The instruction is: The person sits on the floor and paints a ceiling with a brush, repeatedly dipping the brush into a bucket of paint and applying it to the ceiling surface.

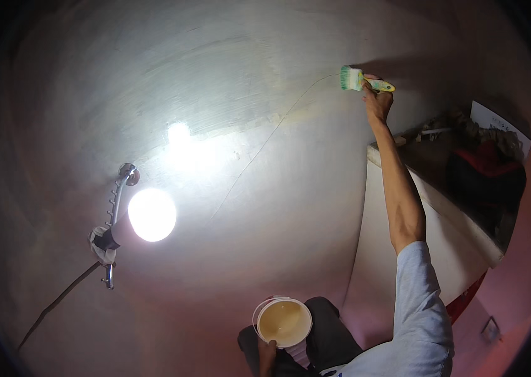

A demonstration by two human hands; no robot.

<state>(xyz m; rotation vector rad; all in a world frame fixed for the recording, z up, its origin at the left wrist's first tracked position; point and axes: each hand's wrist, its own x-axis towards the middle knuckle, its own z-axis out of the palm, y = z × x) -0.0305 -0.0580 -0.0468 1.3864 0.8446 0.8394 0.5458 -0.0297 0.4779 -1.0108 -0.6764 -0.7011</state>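
In the head view, the right hand (377,102) has its grip closed around 1 flat paintbrush (351,79) with a green-tipped, whitish head and a yellow, colour-flecked handle; it points left at the grey wall (215,75), by a thin dark line (270,137). The left hand (267,353) grips the near rim of 1 round white plastic bucket (309,328) holding pale yellow liquid (280,320).

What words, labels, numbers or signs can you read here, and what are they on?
None can be read reliably.
White sheet at upper right: dark printed marks, too small and blurred to read.
Paintbrush: coloured patterning on the handle, no readable lettering.
White bucket: no readable lettering shows.
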